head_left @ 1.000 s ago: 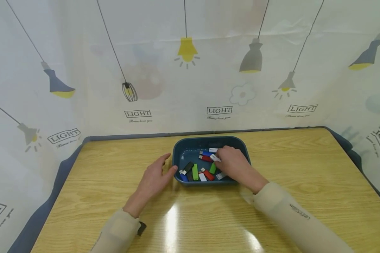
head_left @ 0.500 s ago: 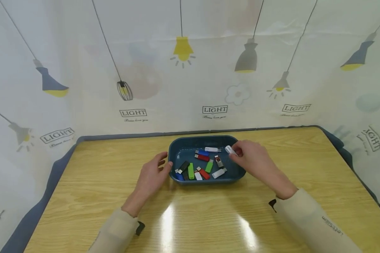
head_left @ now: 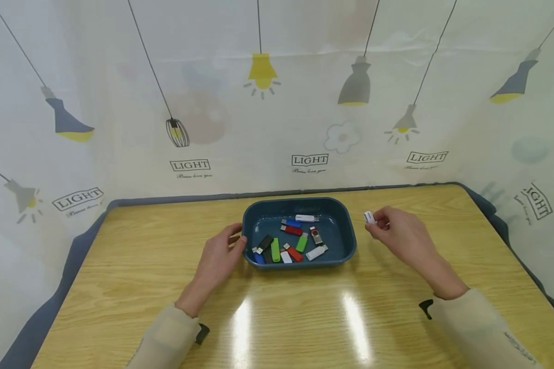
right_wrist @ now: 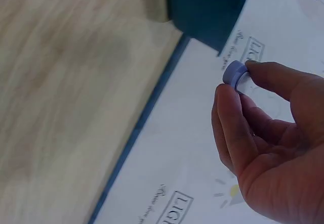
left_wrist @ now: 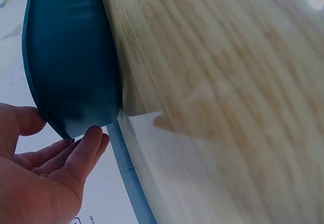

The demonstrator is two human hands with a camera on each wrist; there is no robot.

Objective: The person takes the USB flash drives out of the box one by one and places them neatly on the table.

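My right hand [head_left: 406, 237] pinches a white USB flash drive [head_left: 370, 218] between thumb and fingertips, just off the right end of a dark blue plastic bin [head_left: 346, 254]. In the right wrist view only the rounded end of the drive [right_wrist: 234, 73] shows past the fingers. Several flash drives lie loose in the bin, among them a white one [head_left: 307, 218], a dark red one [head_left: 291, 230], a green one [head_left: 275, 249] and a silver swivel one [head_left: 316, 236]. At the bin's left end my left hand [head_left: 218, 257] rests thumb and fingertips against the rim, fingers loosely extended.
The bin stands on a wood-grain table [head_left: 166, 241] near its back edge. Behind and at both sides hangs a white cloth [head_left: 240, 133] printed with lamps. A dark strap end [head_left: 426, 309] sticks out by the right sleeve.
My right hand has lifted the white flash drive out of the bin and carried it right, past the rim. My left hand stays at the bin's left end. The head view has shifted slightly.
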